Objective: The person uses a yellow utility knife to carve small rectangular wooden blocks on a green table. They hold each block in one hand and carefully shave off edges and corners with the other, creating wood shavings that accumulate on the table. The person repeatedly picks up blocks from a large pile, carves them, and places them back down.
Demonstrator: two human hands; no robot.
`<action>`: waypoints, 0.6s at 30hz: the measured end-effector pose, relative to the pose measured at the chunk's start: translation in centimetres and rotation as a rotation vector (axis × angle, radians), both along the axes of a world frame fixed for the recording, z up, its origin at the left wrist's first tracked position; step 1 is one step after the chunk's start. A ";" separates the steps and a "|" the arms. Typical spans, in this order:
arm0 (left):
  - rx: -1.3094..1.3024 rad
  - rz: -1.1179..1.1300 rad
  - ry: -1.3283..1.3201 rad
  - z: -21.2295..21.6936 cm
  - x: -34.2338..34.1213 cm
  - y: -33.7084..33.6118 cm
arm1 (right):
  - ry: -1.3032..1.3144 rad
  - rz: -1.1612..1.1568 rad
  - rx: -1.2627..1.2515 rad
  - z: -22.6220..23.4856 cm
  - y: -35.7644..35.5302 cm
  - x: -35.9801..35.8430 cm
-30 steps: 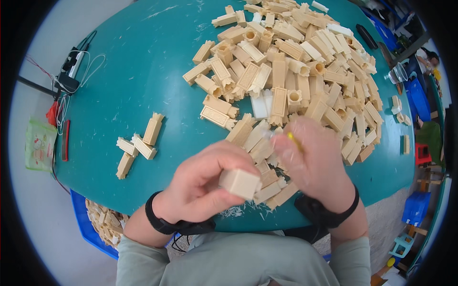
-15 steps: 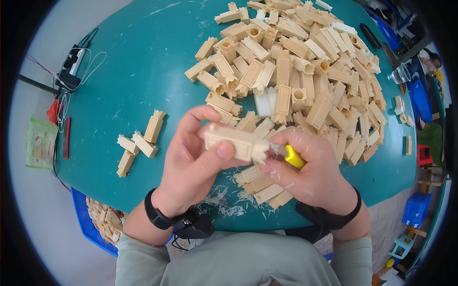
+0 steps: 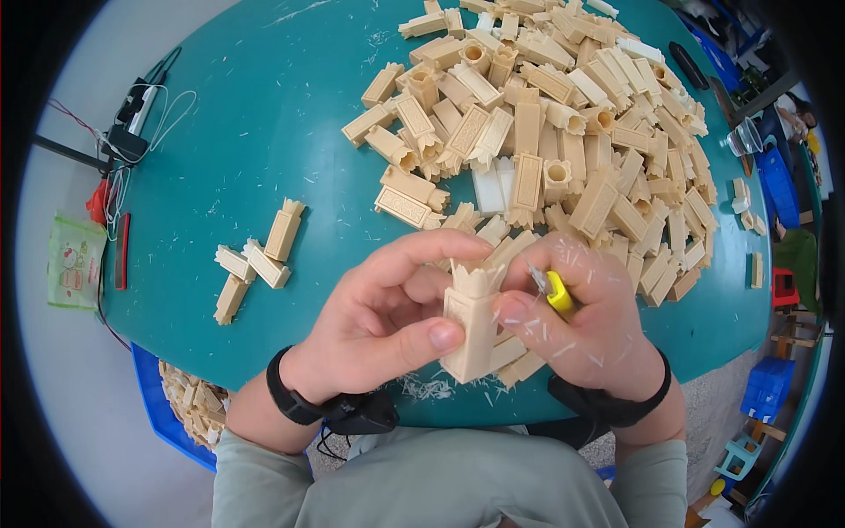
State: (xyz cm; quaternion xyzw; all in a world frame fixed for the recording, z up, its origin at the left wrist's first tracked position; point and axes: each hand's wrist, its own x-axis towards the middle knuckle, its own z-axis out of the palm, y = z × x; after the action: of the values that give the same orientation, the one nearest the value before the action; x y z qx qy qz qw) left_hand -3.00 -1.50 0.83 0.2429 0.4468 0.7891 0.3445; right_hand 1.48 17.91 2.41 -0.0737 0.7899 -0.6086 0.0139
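A cream-coloured, rectangular, plastic-looking piece with a jagged, crown-like end (image 3: 471,330) is held up in the left hand (image 3: 378,326) above the near edge of a glossy teal tabletop (image 3: 290,114), its crown pointed toward the far edge. The left hand is clamped on the piece: the thumb is pressed against its side, the forefinger is stretched toward the crown, and the other fingers are curled in behind. By the right hand (image 3: 591,330), closed around its handle, a small tool with a bright yellow grip and a grey metallic tip (image 3: 560,295) is held just beside the crown, with a gap left between tip and piece. Whether the piece is also touched by the right thumb cannot be told. Thin, pale shavings (image 3: 429,387) are scattered along the near edge, and the back of the right hand is flecked with more. A large heap of similar cream and white pieces (image 3: 525,123) is spread from beneath the hands to the far edge. Four loose cream pieces (image 3: 282,231) are grouped toward the left edge. Below the near left corner, a blue plastic bin (image 3: 145,387) is filled with further pieces.
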 end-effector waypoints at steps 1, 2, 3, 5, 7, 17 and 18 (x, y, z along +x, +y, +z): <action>0.012 -0.034 -0.010 -0.2 -0.2 -0.1 | 0.059 -0.017 -0.022 -0.6 -0.2 -0.1; 0.023 -0.068 -0.019 -0.3 -0.2 -0.1 | 0.118 -0.034 -0.043 -0.8 -0.3 -0.1; 0.038 -0.073 -0.025 -0.5 -0.3 -0.1 | 0.089 -0.037 -0.059 -0.7 -0.4 -0.1; 0.069 -0.082 -0.036 -0.7 -0.2 0.1 | 0.030 -0.043 -0.090 -0.4 -0.5 0.1; 0.021 0.001 -0.027 0.0 0.1 0.4 | 0.103 -0.024 -0.016 -0.5 -0.4 0.0; 0.046 0.040 -0.008 -0.7 -0.1 -0.3 | 0.089 0.000 -0.012 -0.2 0.1 -0.2; 0.028 0.053 -0.008 -0.5 -0.1 -0.4 | 0.078 -0.011 -0.017 -0.2 0.1 -0.1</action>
State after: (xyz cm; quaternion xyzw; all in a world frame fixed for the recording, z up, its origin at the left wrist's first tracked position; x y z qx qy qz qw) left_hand -3.06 -1.87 0.30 0.2327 0.4406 0.8051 0.3217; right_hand 1.33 17.98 2.22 -0.0934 0.7851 -0.6120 -0.0209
